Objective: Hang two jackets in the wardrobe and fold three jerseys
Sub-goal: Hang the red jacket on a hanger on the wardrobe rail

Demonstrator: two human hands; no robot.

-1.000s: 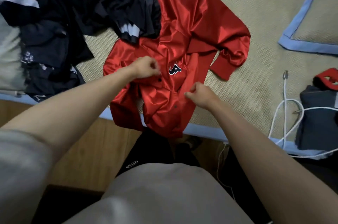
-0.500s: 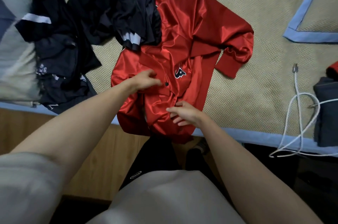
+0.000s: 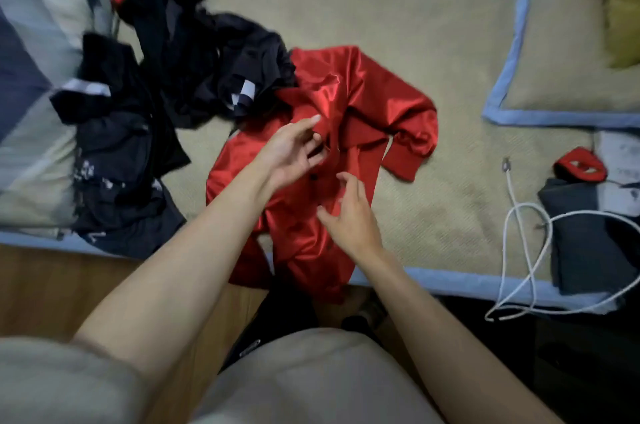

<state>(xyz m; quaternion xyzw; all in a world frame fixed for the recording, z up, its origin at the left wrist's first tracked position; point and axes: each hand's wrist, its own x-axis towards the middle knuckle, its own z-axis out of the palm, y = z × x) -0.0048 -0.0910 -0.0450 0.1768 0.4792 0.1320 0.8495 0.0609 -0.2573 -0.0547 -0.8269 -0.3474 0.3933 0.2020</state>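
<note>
A shiny red satin jacket [image 3: 360,101] lies spread on the bed, front up, its hem hanging over the near edge. My left hand [image 3: 294,150] hovers over its button line with fingers spread and loose, gripping nothing. My right hand [image 3: 349,215] is just below it over the lower front, fingers also spread and lightly bent, holding nothing. A heap of dark navy garments [image 3: 180,53] with white trim lies to the left, overlapping the jacket's collar. The picture is motion-blurred.
The beige bed mat [image 3: 381,1] has a blue border. A pillow [image 3: 561,91] lies at the right. White cables [image 3: 526,243] loop near the edge, beside a folded dark grey garment [image 3: 588,243] and a small red item [image 3: 580,169]. Wooden floor lies below.
Both hands have let go of the jacket's front and lifted with fingers spread. The view has shifted, so the jacket appears lower and further right in the picture.
</note>
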